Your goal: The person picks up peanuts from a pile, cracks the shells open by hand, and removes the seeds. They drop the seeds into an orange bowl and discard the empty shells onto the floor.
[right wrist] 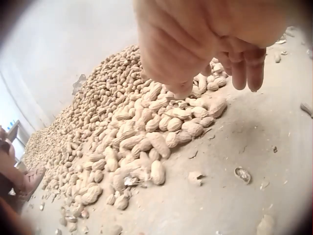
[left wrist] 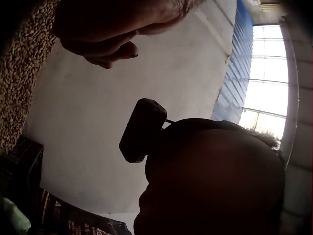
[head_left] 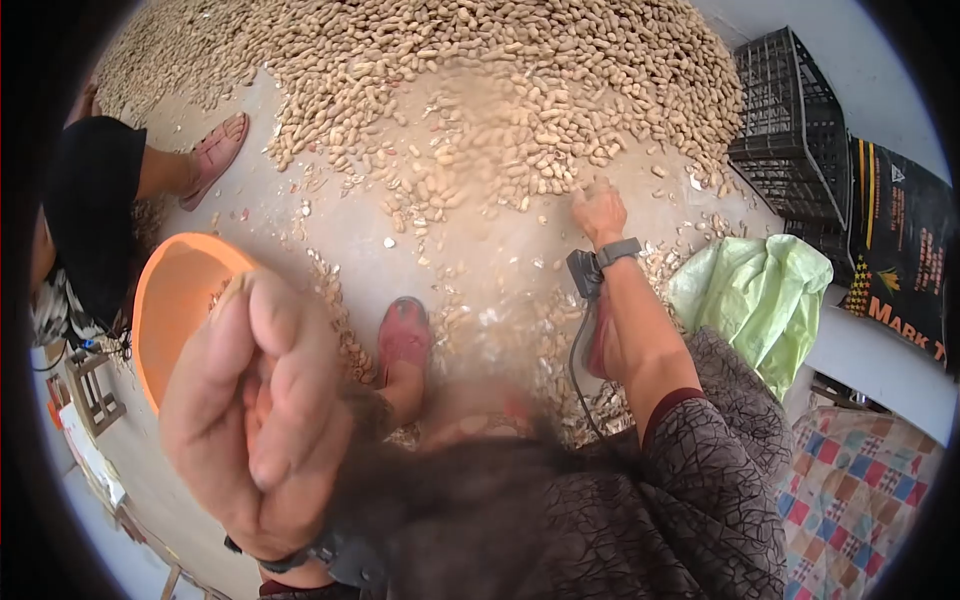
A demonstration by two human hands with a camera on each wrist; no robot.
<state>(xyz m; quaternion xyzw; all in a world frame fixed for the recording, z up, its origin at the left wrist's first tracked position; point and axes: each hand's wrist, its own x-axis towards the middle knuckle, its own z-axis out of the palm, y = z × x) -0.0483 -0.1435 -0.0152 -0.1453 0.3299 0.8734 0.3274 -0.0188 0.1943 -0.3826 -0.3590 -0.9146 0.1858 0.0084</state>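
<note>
My left hand (head_left: 255, 400) is raised close to the head camera, its fingers curled and tips drawn together; nothing held shows between them. The left wrist view has the same hand (left wrist: 122, 24) in shadow, away from the floor. Down at the front edge of a large heap of unshelled peanuts (head_left: 500, 60) is my right hand (head_left: 600, 212). In the right wrist view that hand (right wrist: 210, 44) points downward with fingers extended, fingertips right at the nearest peanuts (right wrist: 161, 122). An orange bowl (head_left: 160, 300) stands on the floor, partly hidden behind the left hand.
Broken shells (right wrist: 243, 175) litter the floor. A black plastic crate (head_left: 790, 130), a dark printed sack (head_left: 900, 260) and a pale green sack (head_left: 745, 300) lie to the right. Another person's sandalled foot (head_left: 217, 160) is at the left. A checked cloth (head_left: 850, 500) lies at lower right.
</note>
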